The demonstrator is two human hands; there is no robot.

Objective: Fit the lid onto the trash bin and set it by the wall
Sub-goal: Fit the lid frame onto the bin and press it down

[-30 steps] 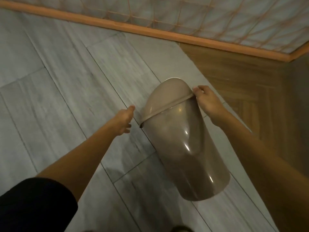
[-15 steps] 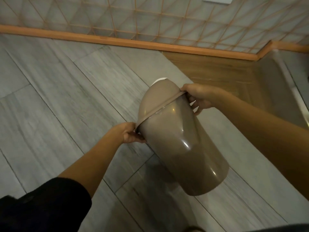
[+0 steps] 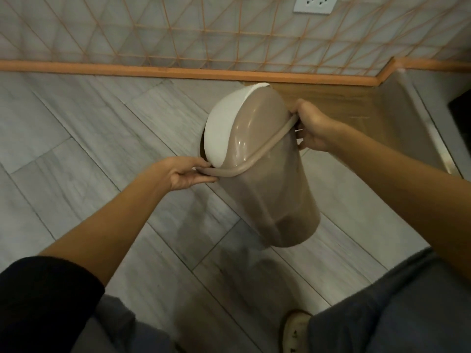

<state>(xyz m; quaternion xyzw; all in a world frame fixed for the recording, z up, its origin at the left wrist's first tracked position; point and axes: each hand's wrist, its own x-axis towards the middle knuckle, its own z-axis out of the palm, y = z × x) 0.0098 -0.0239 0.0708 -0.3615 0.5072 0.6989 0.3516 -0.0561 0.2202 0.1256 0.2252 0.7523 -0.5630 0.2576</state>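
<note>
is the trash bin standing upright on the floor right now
No, the trash bin is tilted, gripped at its rim by the left hand and right hand.

No text, label, brand or number could be read anywhere, neither on the glossy taupe plastic trash bin (image 3: pixel 275 200) nor on the white wall socket (image 3: pixel 315 3) at the upper right of the frame.

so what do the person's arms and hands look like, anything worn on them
Both hands are bare: no gloves, rings, watch or bracelets visible on the left hand or the right hand. The left arm has a black sleeve covering the upper arm, forearm bare. The right arm is bare as far as the frame shows.
</note>
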